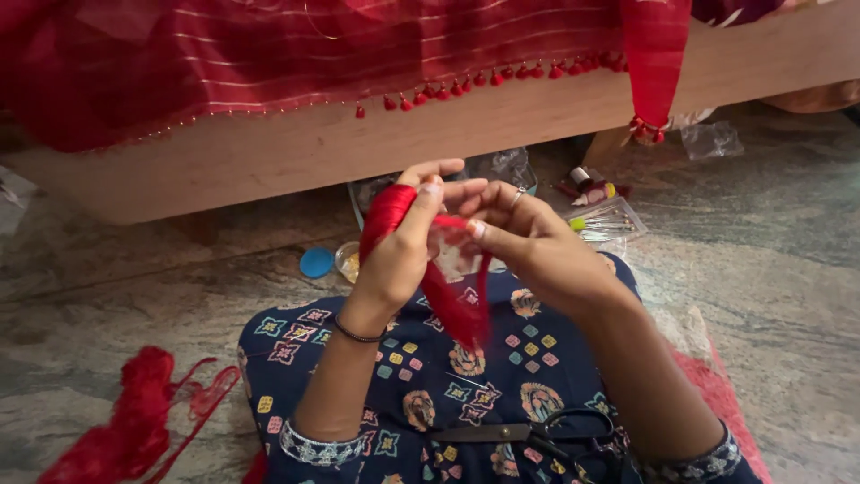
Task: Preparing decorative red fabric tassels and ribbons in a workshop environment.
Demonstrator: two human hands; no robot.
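My left hand (394,251) is raised in front of me with a thick band of red thread (385,211) wound around its fingers. A loose bunch of the same red thread (457,309) hangs down from it toward my lap. My right hand (528,237), with a ring on one finger, pinches a strand of that thread right beside the left fingertips. Black scissors (528,435) lie on my patterned blue lap.
A red cloth with small red tassels (466,87) drapes over a wooden bed frame (269,157) ahead. A heap of red thread (134,421) lies on the stone floor at left. A blue lid (316,263), plastic bags and small craft items (596,202) sit near the frame.
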